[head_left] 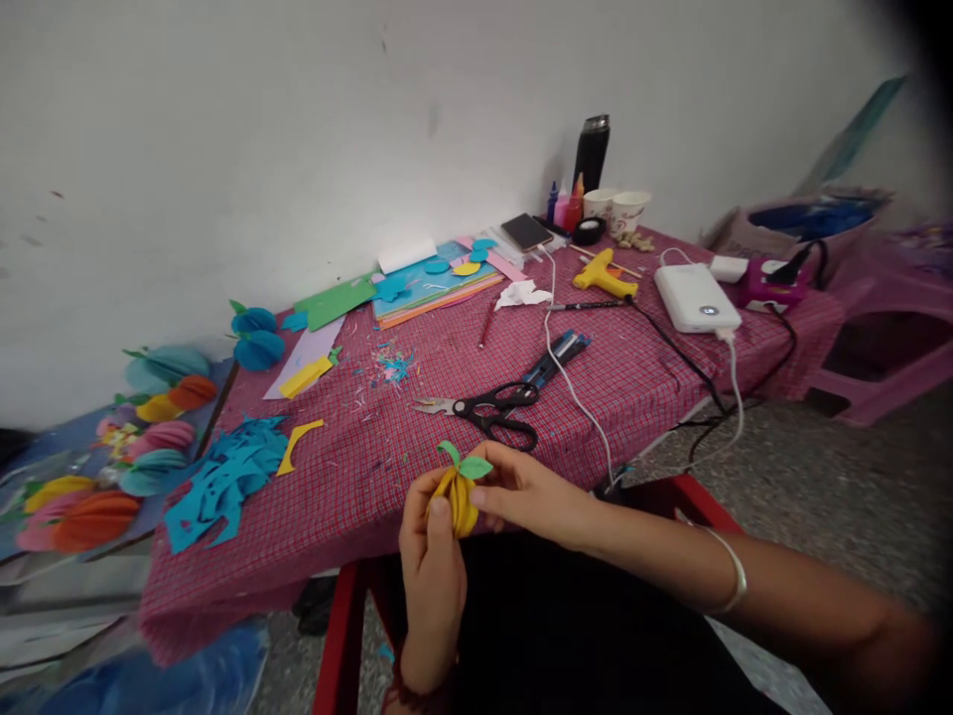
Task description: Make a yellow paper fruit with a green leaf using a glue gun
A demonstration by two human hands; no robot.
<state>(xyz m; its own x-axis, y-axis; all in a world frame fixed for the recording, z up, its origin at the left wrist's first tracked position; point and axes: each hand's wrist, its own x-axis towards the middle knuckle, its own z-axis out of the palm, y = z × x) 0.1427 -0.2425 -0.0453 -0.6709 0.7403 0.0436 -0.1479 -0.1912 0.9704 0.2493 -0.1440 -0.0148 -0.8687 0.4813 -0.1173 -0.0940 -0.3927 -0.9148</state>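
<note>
Between my two hands, just off the table's near edge, is a small yellow paper pumpkin [463, 504] with a green paper leaf and a curled green stem on top. My left hand [432, 556] grips its left side, thumb across the front folds. From the right, my right hand [525, 492] pinches it near the top, below the leaf. Black-handled scissors [487, 407] lie on the cloth just beyond my hands, blades pointing left. Behind them is a blue-and-black box cutter [557, 359].
Blue paper scraps [223, 482] pile at the table's left. Finished paper pumpkins [160, 447] crowd a blue surface beyond. A yellow glue gun [605, 275], a white power bank [698, 298] and trailing cables occupy the right. Coloured sheets [424, 283], a phone [526, 233] and paper cups [629, 212] line the back.
</note>
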